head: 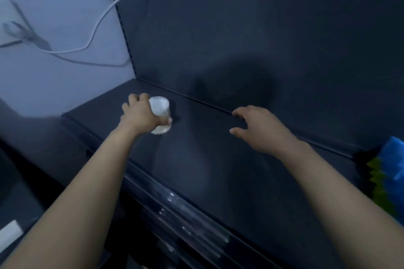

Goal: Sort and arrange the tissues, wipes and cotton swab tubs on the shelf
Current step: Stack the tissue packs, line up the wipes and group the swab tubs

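Left hand [140, 116]: clamped round a clear cotton swab tub [161, 108], tilted, at the left rear of the dark shelf [218, 172]; contact with the shelf not discernible. Right hand [259, 131]: fingers loosely spread, empty, near the back panel [262, 39]. Far right: blue and green packs [389, 172], kind not legible. Judged early stage: most sorting outstanding.

No text could be read: the clear round plastic tub of white cotton swabs [161, 109] and the blue-and-green packets [392, 160] were too blurred.
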`<state>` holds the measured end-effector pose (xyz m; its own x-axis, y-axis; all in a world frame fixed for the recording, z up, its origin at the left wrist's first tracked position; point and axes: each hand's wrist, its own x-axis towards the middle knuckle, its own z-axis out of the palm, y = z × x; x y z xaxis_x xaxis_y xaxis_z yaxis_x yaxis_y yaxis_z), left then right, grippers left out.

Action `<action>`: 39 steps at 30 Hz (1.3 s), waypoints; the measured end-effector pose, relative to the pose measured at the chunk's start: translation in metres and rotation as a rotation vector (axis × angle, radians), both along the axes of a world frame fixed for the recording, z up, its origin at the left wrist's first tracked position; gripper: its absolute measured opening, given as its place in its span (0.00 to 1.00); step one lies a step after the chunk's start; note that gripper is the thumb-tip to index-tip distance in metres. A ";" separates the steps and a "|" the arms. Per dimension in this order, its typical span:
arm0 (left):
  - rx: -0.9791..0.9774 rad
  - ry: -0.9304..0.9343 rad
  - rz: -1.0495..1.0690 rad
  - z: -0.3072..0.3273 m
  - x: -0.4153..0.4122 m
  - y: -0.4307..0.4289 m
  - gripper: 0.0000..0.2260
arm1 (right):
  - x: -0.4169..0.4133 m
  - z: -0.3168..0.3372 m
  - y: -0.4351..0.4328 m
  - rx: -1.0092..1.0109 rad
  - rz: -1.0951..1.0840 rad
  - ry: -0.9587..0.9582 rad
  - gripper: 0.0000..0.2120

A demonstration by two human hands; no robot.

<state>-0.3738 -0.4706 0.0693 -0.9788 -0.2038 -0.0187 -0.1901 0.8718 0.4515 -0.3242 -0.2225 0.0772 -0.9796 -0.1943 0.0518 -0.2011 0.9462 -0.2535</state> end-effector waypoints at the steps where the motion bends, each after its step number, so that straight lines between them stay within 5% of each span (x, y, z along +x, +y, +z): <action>1: 0.004 -0.043 -0.004 0.000 -0.012 -0.005 0.42 | -0.004 -0.001 -0.002 -0.007 -0.014 -0.012 0.24; 7: 0.037 -0.205 -0.077 -0.012 -0.063 -0.013 0.41 | -0.007 -0.008 0.008 -0.063 -0.165 -0.074 0.24; 17: 0.198 0.006 -0.405 0.033 -0.031 0.080 0.35 | 0.039 0.012 0.064 0.003 -0.339 0.020 0.24; 27: 0.288 0.102 -0.884 0.085 0.111 0.272 0.30 | 0.211 0.038 0.209 0.125 -0.649 0.129 0.24; 32: 0.297 0.164 -1.080 0.093 0.197 0.378 0.39 | 0.317 0.043 0.285 0.154 -0.814 0.127 0.22; 39: 0.297 0.172 -1.340 0.086 0.303 0.509 0.39 | 0.439 0.039 0.365 0.124 -1.080 0.085 0.22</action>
<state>-0.0705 0.0381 0.1555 -0.4169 0.8755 0.2444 0.7848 0.2110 0.5827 0.1151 0.1427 0.1165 -0.6306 0.7580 0.1666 0.7391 0.6521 -0.1688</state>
